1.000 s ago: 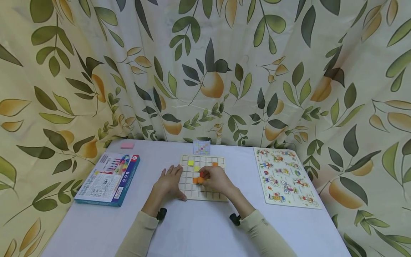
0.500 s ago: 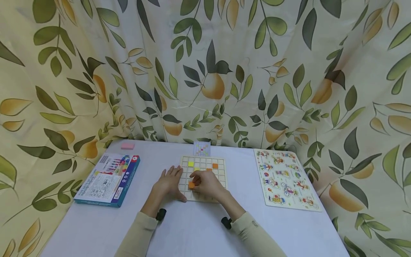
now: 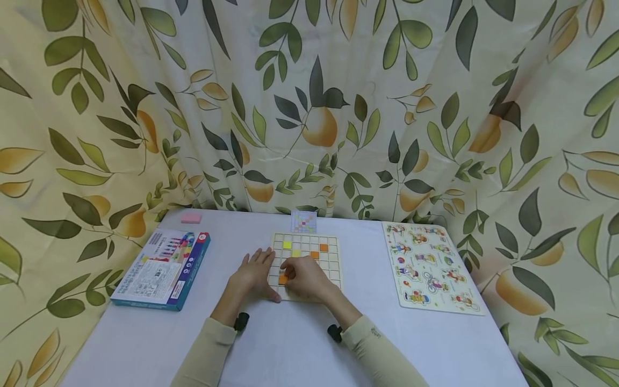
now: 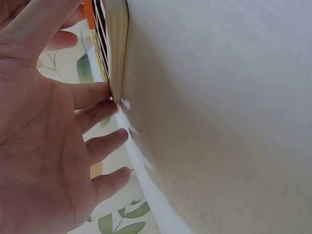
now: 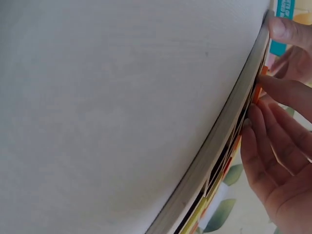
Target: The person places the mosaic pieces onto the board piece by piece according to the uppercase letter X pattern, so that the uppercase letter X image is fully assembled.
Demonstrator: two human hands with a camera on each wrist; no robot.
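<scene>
A square wooden grid board [image 3: 329, 279] lies on the table, divided into small cells. Yellow tiles [image 3: 287, 245] sit in its upper left part, and orange tiles [image 3: 324, 248] toward its upper right. Over the lower left cells, my right hand [image 3: 307, 277] pinches an orange square tile [image 3: 282, 279] between thumb and fingers; the same tile [image 5: 258, 92] shows edge-on in the right wrist view. My left hand [image 3: 251, 275] has its fingers spread along the board's left edge, with fingertips touching it in the left wrist view. The right hand hides the middle cells.
Behind the board stands a small pattern card [image 3: 303, 221]. A blue-edged box [image 3: 162, 269] lies at left, with a pink block [image 3: 191, 218] beyond it. At right lies a picture puzzle board [image 3: 430, 269]. A leaf-patterned curtain [image 3: 309, 107] rises behind the table.
My right hand has moved left across the board with the orange tile, to its lower left cells. An orange tile at the upper right is uncovered. My left hand stays in place.
</scene>
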